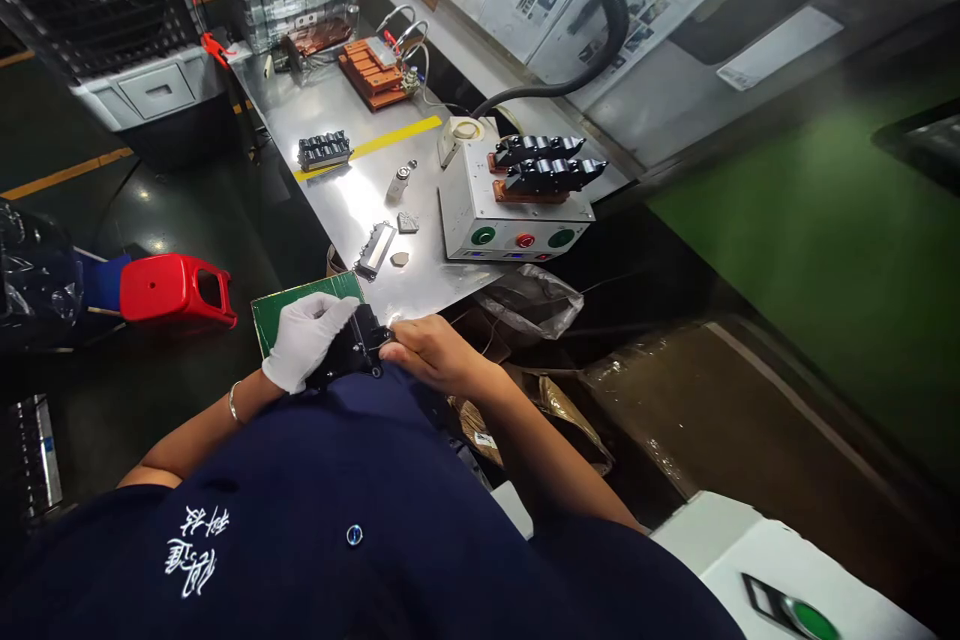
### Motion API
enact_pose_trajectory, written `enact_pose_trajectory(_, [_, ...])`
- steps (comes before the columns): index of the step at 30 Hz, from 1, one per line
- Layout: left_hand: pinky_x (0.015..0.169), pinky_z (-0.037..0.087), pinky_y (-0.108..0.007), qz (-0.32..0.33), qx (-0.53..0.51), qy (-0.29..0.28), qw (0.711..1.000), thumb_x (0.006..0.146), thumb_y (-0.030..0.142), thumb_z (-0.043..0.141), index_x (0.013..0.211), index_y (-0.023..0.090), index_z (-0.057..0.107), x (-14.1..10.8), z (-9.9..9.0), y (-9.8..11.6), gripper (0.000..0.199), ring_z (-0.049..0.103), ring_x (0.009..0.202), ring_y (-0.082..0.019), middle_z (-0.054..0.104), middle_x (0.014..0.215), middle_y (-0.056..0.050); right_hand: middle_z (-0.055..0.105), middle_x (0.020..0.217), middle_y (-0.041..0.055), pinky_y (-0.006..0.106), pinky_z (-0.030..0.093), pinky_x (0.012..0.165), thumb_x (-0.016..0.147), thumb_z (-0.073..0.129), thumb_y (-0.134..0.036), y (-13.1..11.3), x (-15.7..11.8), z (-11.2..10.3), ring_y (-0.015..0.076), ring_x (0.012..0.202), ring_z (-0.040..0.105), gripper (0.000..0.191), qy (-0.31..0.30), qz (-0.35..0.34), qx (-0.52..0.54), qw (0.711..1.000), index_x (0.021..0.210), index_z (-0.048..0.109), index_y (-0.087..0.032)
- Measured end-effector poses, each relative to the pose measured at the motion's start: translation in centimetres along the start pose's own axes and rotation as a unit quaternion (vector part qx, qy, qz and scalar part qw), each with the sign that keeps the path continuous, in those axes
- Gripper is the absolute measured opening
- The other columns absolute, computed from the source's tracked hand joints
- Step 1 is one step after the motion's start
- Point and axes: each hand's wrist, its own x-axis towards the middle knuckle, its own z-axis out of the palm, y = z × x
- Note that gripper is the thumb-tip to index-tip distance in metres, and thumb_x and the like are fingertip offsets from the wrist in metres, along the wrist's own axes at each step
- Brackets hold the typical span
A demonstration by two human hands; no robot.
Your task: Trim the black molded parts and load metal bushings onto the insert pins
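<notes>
Close to my body I hold a black moulded part (360, 345) with a boxy shape and small lugs along its edge. My left hand (309, 335), in a white glove, is closed around its left side and covers much of it. A green board (274, 312) lies just beyond that hand. At the part's right end is my bare right hand (433, 352), its thumb and fingers pinched together. Something small and dark shows at those fingertips, but I cannot tell whether it is a tool or a piece of the part.
The metal table (420, 295) bears a grey-and-black part (375, 250), a small bottle (399, 183), a black ribbed part (324, 150) and an orange fixture (373, 72). A white button box (517, 210) carries black parts (555, 175). A red stool (169, 290) stands left.
</notes>
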Motion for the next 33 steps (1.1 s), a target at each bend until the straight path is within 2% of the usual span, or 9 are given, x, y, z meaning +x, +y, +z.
enact_pose_trajectory(2, [0.046,0.034,-0.022,-0.034,-0.022,-0.003,0.999,0.058,0.063,0.076,0.053,0.016,0.052,0.4,0.0,0.1,0.053,0.041,0.048,-0.007,0.049,0.05,0.005,0.041,0.056,-0.0033,0.023,0.029,0.05,0.1,0.023,-0.055,0.0,-0.1,0.0,0.0084,0.05,0.037,0.054,-0.016,-0.005,0.095,0.995,0.063,0.041,-0.019])
enact_pose_trajectory(4, [0.042,0.031,-0.021,-0.069,-0.049,-0.002,0.996,0.056,0.065,0.076,0.055,0.017,0.05,0.9,0.1,0.3,0.055,0.041,0.044,-0.007,0.048,0.048,0.005,0.048,0.061,-0.0013,0.022,0.035,0.053,0.102,0.022,-0.05,0.0,0.0,0.3,0.0093,0.054,0.044,0.051,0.061,0.018,0.125,0.99,0.07,0.048,-0.019])
enact_pose_trajectory(7, [0.042,0.033,-0.021,-0.112,-0.075,-0.014,0.991,0.056,0.066,0.077,0.06,0.016,0.055,1.5,0.0,0.2,0.055,0.044,0.044,-0.007,0.051,0.05,0.004,0.056,0.065,0.002,0.025,0.039,0.058,0.101,0.033,-0.036,-0.1,0.3,1.0,0.0114,0.059,0.05,0.038,0.211,0.047,0.028,0.976,0.076,0.056,-0.018])
enact_pose_trajectory(10, [0.044,0.036,-0.021,-0.13,-0.093,-0.023,0.987,0.054,0.066,0.078,0.066,0.014,0.061,2.0,-0.1,-0.4,0.056,0.046,0.046,-0.007,0.055,0.054,0.002,0.061,0.066,0.004,0.026,0.038,0.06,0.098,0.044,-0.027,0.0,0.7,1.8,0.0128,0.06,0.052,0.028,0.266,0.045,-0.083,0.959,0.077,0.06,-0.018])
enact_pose_trajectory(14, [0.046,0.038,-0.022,-0.137,-0.107,-0.025,0.984,0.053,0.066,0.079,0.066,0.014,0.063,2.1,-0.2,-0.9,0.057,0.048,0.048,-0.008,0.057,0.057,0.001,0.064,0.066,0.0048,0.028,0.037,0.06,0.097,0.046,-0.026,0.3,0.8,2.4,0.014,0.06,0.053,0.027,0.266,0.06,-0.137,0.952,0.077,0.062,-0.019])
enact_pose_trajectory(20, [0.044,0.036,-0.022,-0.144,-0.109,-0.033,0.983,0.052,0.066,0.079,0.063,0.014,0.06,1.9,-0.2,-0.4,0.057,0.046,0.046,-0.007,0.055,0.053,0.002,0.06,0.062,0.0032,0.027,0.034,0.058,0.097,0.046,-0.026,0.5,0.9,2.6,0.0123,0.057,0.05,0.029,0.269,0.052,-0.19,0.943,0.076,0.063,-0.018])
enact_pose_trajectory(23, [0.045,0.037,-0.022,-0.146,-0.11,-0.045,0.982,0.054,0.066,0.078,0.064,0.013,0.061,1.9,-0.2,-0.3,0.056,0.047,0.047,-0.008,0.057,0.056,0.001,0.062,0.064,0.0039,0.027,0.035,0.058,0.097,0.047,-0.025,0.6,0.9,2.6,0.0127,0.058,0.052,0.026,0.27,0.04,-0.186,0.944,0.078,0.064,-0.018])
enact_pose_trajectory(27, [0.045,0.037,-0.023,-0.149,-0.106,-0.049,0.982,0.057,0.066,0.076,0.066,0.014,0.062,1.8,-0.3,-0.2,0.055,0.048,0.047,-0.008,0.058,0.056,0.0,0.062,0.065,0.0043,0.027,0.034,0.058,0.096,0.048,-0.027,0.5,0.9,2.6,0.0137,0.059,0.053,0.025,0.258,0.063,-0.18,0.947,0.078,0.064,-0.018])
enact_pose_trajectory(33, [0.045,0.037,-0.022,-0.134,-0.088,-0.026,0.987,0.055,0.065,0.078,0.061,0.014,0.058,1.6,-0.4,0.2,0.055,0.046,0.046,-0.007,0.056,0.054,0.002,0.061,0.062,0.0033,0.026,0.037,0.058,0.098,0.042,-0.027,0.1,1.1,2.9,0.0125,0.058,0.054,0.033,0.224,0.077,-0.119,0.964,0.073,0.061,-0.018])
